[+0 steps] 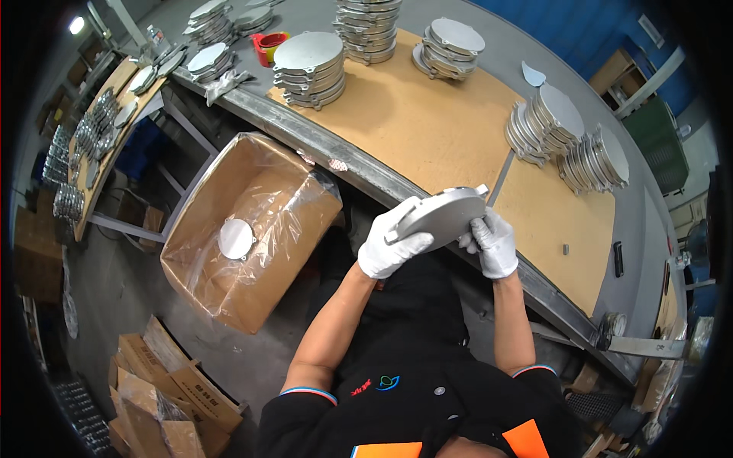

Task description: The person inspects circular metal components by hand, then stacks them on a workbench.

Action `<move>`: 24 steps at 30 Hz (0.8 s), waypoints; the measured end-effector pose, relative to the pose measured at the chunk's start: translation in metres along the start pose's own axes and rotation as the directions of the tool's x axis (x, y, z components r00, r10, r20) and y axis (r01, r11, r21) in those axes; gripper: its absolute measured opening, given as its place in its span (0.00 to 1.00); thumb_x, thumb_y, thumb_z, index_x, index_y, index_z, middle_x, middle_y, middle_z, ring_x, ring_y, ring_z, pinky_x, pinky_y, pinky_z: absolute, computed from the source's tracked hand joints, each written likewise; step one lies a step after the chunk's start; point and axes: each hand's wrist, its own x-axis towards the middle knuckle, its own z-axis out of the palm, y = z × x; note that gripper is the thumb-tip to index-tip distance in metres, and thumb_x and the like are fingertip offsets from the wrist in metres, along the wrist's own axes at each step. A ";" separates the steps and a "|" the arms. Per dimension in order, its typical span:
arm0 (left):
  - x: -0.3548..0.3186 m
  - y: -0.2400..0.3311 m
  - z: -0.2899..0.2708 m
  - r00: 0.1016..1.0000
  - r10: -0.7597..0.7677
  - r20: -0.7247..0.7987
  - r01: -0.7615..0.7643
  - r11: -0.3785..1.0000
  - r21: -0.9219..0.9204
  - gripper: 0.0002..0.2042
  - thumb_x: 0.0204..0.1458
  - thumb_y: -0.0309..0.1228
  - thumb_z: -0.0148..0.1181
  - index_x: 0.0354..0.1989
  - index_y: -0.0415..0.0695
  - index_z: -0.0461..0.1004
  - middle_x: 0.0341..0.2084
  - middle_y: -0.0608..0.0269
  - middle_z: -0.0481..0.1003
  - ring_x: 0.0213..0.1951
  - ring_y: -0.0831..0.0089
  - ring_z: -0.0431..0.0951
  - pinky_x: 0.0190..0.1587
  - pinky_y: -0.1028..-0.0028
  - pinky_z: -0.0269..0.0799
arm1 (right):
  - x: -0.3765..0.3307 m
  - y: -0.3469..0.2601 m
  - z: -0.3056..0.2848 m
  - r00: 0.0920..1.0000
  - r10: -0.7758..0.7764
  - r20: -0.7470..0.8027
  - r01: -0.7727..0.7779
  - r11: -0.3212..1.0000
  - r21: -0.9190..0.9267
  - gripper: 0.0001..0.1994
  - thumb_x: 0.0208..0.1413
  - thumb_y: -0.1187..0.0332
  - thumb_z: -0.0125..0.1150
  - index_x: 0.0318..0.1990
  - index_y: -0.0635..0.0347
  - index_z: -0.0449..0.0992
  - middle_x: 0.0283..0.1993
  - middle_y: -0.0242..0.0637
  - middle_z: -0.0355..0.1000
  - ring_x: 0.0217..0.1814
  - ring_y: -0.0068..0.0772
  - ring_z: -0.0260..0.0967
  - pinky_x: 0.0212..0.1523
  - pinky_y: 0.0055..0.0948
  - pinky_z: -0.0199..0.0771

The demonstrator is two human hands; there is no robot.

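A round, flat grey metal cover (441,215) with small lugs on its rim is held tilted above the table's near edge. My left hand (388,244), in a white glove, grips its left side, thumb across the face. My right hand (495,243), also gloved, has its fingers curled at the cover's right edge; whether something small is between them is hidden. Beyond the hands, similar covers stand in stacks on the tan board: a stack (309,69) at the left, a stack (452,47) at the back and a leaning stack (544,122) at the right.
Below left, a cardboard box (187,252) lined with clear plastic holds one cover (237,239). A red tape dispenser (269,47) stands by the left stack. On the right lie a small metal piece (566,249) and a black tool (618,259). Flattened cartons (179,382) lie lower left.
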 end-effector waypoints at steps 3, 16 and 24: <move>0.004 0.012 0.002 0.995 0.057 0.085 -0.068 0.990 0.127 0.18 0.46 0.27 0.66 0.44 0.35 0.69 0.36 0.61 0.72 0.40 0.78 0.69 0.44 0.77 0.66 | 0.002 0.006 0.005 0.996 -0.072 0.043 0.066 0.989 0.132 0.20 0.57 0.59 0.56 0.48 0.68 0.69 0.25 0.33 0.70 0.20 0.17 0.63 0.22 0.14 0.62; 0.001 0.041 0.030 0.972 -0.235 -0.018 0.235 0.972 0.021 0.25 0.59 0.45 0.45 0.57 0.37 0.60 0.34 0.59 0.72 0.32 0.79 0.73 0.30 0.77 0.70 | 0.001 0.006 0.021 0.992 0.110 0.054 -0.122 0.842 0.525 0.19 0.62 0.58 0.47 0.45 0.69 0.68 0.36 0.37 0.72 0.31 0.25 0.69 0.31 0.20 0.68; 0.011 0.044 0.020 0.825 -0.527 -0.203 0.126 0.522 -0.844 0.29 0.59 0.53 0.35 0.54 0.37 0.60 0.50 0.50 0.68 0.49 0.58 0.70 0.49 0.59 0.70 | 0.001 0.019 0.002 0.836 -0.012 0.548 -0.546 0.078 0.834 0.21 0.61 0.53 0.45 0.47 0.62 0.69 0.43 0.34 0.72 0.26 0.20 0.60 0.27 0.23 0.61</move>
